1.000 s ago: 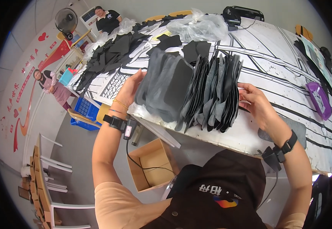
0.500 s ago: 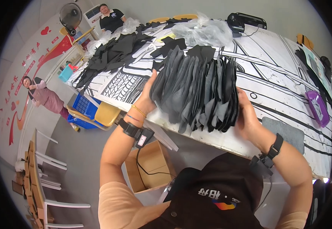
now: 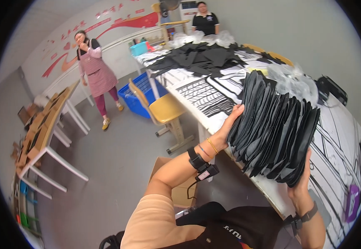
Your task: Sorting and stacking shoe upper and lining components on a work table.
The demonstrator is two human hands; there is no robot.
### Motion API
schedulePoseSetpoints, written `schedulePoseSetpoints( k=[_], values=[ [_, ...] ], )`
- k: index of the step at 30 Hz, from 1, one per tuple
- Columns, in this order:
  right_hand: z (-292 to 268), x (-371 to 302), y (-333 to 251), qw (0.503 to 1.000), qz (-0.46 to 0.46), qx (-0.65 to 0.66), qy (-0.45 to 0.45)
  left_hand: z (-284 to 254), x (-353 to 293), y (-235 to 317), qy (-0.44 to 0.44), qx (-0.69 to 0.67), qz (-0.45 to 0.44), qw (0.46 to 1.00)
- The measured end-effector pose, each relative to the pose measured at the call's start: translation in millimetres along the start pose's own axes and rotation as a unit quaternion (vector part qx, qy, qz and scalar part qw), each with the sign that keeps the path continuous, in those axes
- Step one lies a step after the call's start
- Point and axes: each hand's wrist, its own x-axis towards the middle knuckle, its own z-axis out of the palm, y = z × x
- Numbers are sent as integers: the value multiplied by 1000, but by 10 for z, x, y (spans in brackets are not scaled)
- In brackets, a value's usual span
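A thick row of black and dark grey flat cloth-like pieces [image 3: 274, 130], packed on edge, is squeezed between my two hands over the table's near edge. My left hand [image 3: 225, 129] presses its left end, with the thumb along the side and the other fingers mostly hidden. At the right end, my right hand [image 3: 301, 180] is wrapped round the outermost piece, its fingers partly behind the stack. The exact material of the pieces cannot be told.
Loose black pieces [image 3: 201, 58] are heaped on the white patterned table [image 3: 184, 95], with clear plastic bags [image 3: 290, 81] beyond. A purple tray [image 3: 352, 203] lies at right. Left are a yellow chair [image 3: 166, 108], blue crate [image 3: 137, 101] and standing person [image 3: 95, 74]; another person [image 3: 205, 23] is behind the table.
The view has swung left, bringing more floor and the standing person into sight. The stack, still between both hands, sits further right in the picture and looks tilted.
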Motion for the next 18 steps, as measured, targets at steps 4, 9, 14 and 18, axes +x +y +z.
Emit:
schedulePoseSetpoints(
  k=[4, 9, 14, 18],
  values=[
    [428, 301, -203, 989, -99, -96, -56, 218, -415, 313, 115, 17, 119, 986],
    [1554, 705, -695, 914, -185, -237, -274, 275, -1148, 919, 166, 121, 409, 889],
    [2503, 621, -921, 828, -262, -184, -460, 764, -1740, 1172, 205, 78, 611, 761],
    [2823, 406, -901, 774, -353, -165, -498, 952, -2412, 897, 214, 94, 629, 741]
  ],
)
